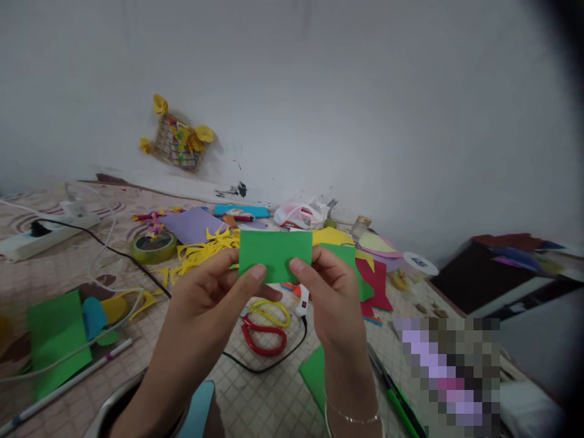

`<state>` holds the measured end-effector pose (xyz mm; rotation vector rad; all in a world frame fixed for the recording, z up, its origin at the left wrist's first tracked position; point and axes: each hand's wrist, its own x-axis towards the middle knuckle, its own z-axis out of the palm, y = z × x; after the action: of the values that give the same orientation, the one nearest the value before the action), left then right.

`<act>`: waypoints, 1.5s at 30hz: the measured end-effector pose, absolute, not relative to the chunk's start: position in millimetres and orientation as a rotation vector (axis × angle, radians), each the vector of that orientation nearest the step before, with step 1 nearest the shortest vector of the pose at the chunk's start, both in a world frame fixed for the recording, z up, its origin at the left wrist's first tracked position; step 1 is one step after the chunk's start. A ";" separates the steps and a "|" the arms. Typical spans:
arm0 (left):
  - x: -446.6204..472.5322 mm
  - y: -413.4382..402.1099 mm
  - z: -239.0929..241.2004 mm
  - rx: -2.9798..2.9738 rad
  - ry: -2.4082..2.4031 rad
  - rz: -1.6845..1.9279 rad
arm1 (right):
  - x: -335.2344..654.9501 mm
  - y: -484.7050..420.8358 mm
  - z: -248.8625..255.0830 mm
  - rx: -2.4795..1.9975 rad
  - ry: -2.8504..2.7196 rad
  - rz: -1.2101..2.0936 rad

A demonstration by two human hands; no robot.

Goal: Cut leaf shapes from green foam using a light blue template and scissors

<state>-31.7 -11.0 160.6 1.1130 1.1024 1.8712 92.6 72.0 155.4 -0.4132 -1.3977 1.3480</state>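
A small green paper rectangle (pixel 276 252) is held up in front of me, level above the table. My left hand (pixel 219 298) pinches its left end, the thumb flat on the near face and the fingers behind. On the right end, my right hand (pixel 331 292) grips it the same way. Below the paper lie scissors (pixel 264 340) with red and yellow handle loops. Beside my right hand is the white glue gun (pixel 303 301) with a red switch and a black cord. Another green sheet (pixel 312 374) lies partly under my right wrist.
Yellow paper scraps (pixel 201 252), a tape roll (pixel 154 245) and a purple sheet (pixel 194 225) lie behind. A power strip (pixel 45 237) with cords is at left. A green cutter (pixel 399 395) lies at right. A woven decoration (pixel 180 140) hangs on the wall.
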 end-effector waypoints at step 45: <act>-30.8 -19.0 168.3 1.049 1.030 1.914 | 95.4 69.1 159.9 -0.413 -1.361 1.363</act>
<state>-30.8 -19.0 168.3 1.0493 1.0296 1.9138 95.4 69.1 159.9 -0.4131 -1.3607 1.3627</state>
